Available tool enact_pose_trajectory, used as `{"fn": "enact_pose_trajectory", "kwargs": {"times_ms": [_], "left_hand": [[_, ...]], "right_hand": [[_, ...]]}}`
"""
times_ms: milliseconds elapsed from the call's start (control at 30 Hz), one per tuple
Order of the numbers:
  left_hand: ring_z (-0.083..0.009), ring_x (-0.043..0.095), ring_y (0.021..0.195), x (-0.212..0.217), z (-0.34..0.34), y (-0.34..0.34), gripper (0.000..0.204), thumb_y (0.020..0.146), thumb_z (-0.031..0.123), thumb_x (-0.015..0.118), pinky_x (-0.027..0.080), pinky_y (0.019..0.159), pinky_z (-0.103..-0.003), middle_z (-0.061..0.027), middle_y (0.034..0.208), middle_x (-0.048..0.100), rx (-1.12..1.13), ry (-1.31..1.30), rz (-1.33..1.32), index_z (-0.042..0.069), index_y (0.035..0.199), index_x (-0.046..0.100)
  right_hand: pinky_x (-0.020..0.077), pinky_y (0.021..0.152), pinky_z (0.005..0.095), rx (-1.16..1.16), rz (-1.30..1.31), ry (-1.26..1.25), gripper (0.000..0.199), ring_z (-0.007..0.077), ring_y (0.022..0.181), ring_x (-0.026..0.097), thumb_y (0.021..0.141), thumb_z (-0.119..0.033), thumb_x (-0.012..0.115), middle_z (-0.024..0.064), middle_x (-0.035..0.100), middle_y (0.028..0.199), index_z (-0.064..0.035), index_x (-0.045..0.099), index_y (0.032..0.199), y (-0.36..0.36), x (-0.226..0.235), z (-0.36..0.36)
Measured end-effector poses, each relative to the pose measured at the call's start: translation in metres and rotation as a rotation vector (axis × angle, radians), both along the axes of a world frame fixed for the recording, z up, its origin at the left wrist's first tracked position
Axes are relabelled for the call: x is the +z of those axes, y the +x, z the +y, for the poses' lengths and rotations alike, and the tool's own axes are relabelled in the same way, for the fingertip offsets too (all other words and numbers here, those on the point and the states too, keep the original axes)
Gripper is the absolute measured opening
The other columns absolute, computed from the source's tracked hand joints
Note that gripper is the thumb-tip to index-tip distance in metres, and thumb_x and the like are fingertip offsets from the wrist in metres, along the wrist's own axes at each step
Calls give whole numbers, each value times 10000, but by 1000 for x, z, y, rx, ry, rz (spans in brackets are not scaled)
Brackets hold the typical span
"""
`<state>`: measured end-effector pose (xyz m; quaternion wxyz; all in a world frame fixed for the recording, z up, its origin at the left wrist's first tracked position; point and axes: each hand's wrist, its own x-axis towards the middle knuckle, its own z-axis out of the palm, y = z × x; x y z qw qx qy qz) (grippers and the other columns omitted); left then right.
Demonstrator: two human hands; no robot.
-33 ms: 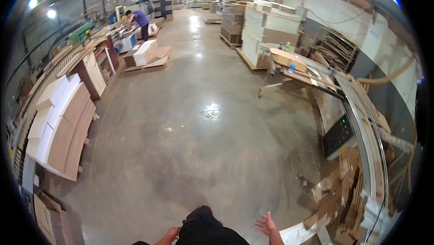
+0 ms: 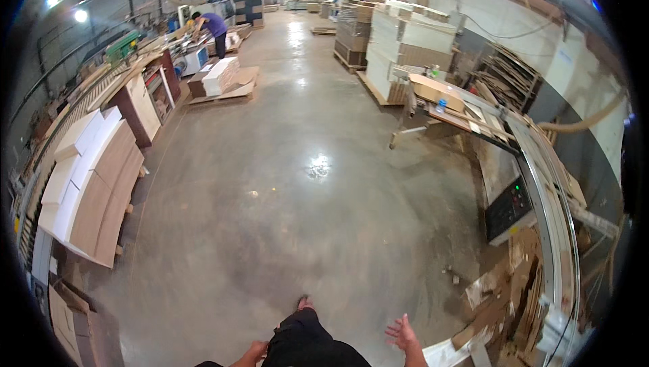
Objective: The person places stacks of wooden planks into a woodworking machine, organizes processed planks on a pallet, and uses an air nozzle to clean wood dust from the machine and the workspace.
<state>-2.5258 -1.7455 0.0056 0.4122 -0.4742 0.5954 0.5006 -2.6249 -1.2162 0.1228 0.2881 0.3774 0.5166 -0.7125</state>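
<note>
My right hand (image 2: 403, 333) hangs out over the floor with its fingers spread and nothing in them. It is nearest to a white sheet (image 2: 446, 352) on the floor at lower right. My left hand (image 2: 257, 351) is low beside my dark clothing (image 2: 307, 345). Its fingers are small and partly hidden there, so whether they hold anything cannot be made out. One foot (image 2: 303, 301) shows ahead of me on the concrete floor (image 2: 270, 245).
Stacked panels (image 2: 101, 191) stand at left. Boards on a pallet (image 2: 230, 89) lie beyond, near a bent-over person (image 2: 215, 29) in purple. Wrapped stacks (image 2: 405, 42) are at far right. A long machine with a control box (image 2: 508, 210) lines the right, above scrap boards (image 2: 520, 279).
My foot now shows ahead of my clothing. The surroundings have shifted slightly in view. My right hand stays spread, and my left hand stays low at my side.
</note>
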Motion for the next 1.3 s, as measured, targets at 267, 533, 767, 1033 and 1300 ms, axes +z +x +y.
{"fn": "enact_pose_trajectory", "kwargs": {"times_ms": [267, 533, 767, 1033, 1300], "left_hand": [[-197, 533, 719, -45, 26, -327, 331, 877, 400, 569, 426, 654, -372, -45, 806, 559, -173, 44, 226, 85, 964, 617], [-139, 544, 719, 78, 106, -788, 326, 892, 385, 543, 426, 565, -307, -3, 848, 579, 66, 44, 684, 87, 1021, 565], [-142, 551, 797, 86, 163, -981, 403, 887, 416, 564, 444, 617, -306, -13, 911, 599, -178, -7, 685, 77, 1106, 563], [-194, 541, 870, 22, 229, -1066, 376, 886, 429, 546, 427, 730, -408, -19, 972, 592, -76, 35, 299, 102, 1072, 577], [-131, 587, 790, 90, 362, -1323, 273, 913, 306, 528, 434, 645, -279, -23, 919, 634, -103, 56, 761, 78, 1047, 593]], "right_hand": [[410, 891, 566, 250, -142, 233, 773, 331, 1157, 503, 861, -649, 461, 163, 482, 1327, -70, 369, 1365, -240, -52, 15], [400, 949, 495, -6, -282, -70, 885, 304, 1150, 510, 829, -735, 327, 169, 524, 1288, -19, 417, 1340, -408, -49, -26], [362, 1006, 495, -297, 43, -154, 1057, 334, 1225, 449, 800, -814, 222, 213, 404, 1394, 39, 237, 1424, -711, -8, 68], [459, 897, 393, -191, 712, 1082, 618, 314, 1063, 590, 817, -413, 647, 220, 607, 1140, 23, 520, 1236, -1145, 126, 317], [462, 870, 432, -19, 599, 1387, 568, 345, 1005, 604, 819, -352, 590, 208, 642, 1027, -56, 458, 1286, -1366, 256, 408]]}}
